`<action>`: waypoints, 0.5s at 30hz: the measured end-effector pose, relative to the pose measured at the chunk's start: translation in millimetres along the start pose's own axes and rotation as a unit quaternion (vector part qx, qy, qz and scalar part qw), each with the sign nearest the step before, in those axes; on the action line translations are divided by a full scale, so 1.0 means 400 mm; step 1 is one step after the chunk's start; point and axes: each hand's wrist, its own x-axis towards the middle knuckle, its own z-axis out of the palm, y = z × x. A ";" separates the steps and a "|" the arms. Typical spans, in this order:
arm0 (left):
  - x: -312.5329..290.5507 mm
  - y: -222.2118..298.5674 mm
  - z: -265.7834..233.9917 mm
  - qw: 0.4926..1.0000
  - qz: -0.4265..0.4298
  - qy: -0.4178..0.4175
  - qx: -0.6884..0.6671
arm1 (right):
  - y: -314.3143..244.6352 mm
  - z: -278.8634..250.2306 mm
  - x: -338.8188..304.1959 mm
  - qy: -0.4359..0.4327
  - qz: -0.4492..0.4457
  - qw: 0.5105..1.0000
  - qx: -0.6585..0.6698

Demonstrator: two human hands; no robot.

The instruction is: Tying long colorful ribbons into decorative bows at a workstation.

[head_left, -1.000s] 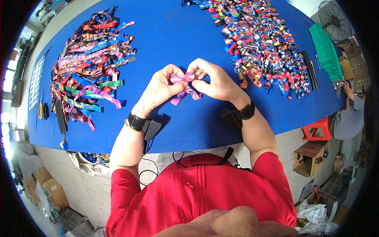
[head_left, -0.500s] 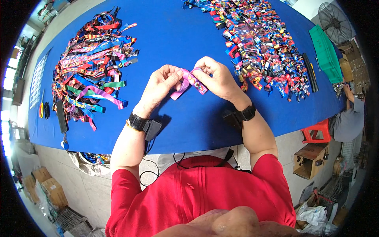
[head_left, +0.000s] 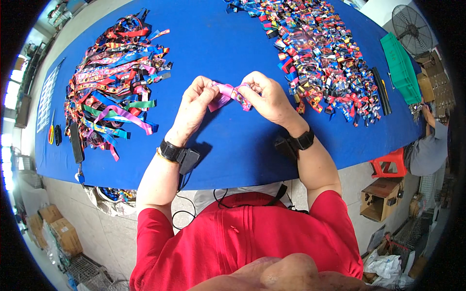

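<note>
Between my two hands, just above the blue table, is a pink printed ribbon (head_left: 225,89) looped over itself as a loose knot. My left hand (head_left: 198,104) pinches one part of it between thumb and fingertips. On the other side, my right hand (head_left: 267,99) grips the patterned part, thumb pressed against the fingers. A short end hangs below the right fingertips. To the left lies a heap of flat, colourful printed ribbons (head_left: 104,72). On the right is a wide spread of small knotted ribbon pieces (head_left: 320,53).
The blue-covered table (head_left: 204,43) stretches before me. Yellow-handled scissors (head_left: 51,135) lie at its left edge. A green crate (head_left: 400,68) and a fan (head_left: 411,29) are at far right, near another person's arm (head_left: 428,116). A red stool (head_left: 390,163) stands below.
My left hand has shifted slightly up and left, drawing the ribbon out more sideways. The loop near my right fingers looks tighter, and its hanging end is shorter.
</note>
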 end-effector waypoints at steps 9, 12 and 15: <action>-0.006 0.031 0.022 1.000 -0.026 -0.001 -0.017 | 0.014 0.003 0.000 -0.004 0.015 1.000 0.011; -0.009 0.040 0.028 0.998 -0.038 -0.031 -0.045 | 0.022 0.010 -0.005 -0.042 0.034 0.994 0.093; -0.012 0.039 0.029 0.995 -0.051 -0.055 -0.063 | 0.026 0.022 -0.008 -0.042 0.028 0.992 0.113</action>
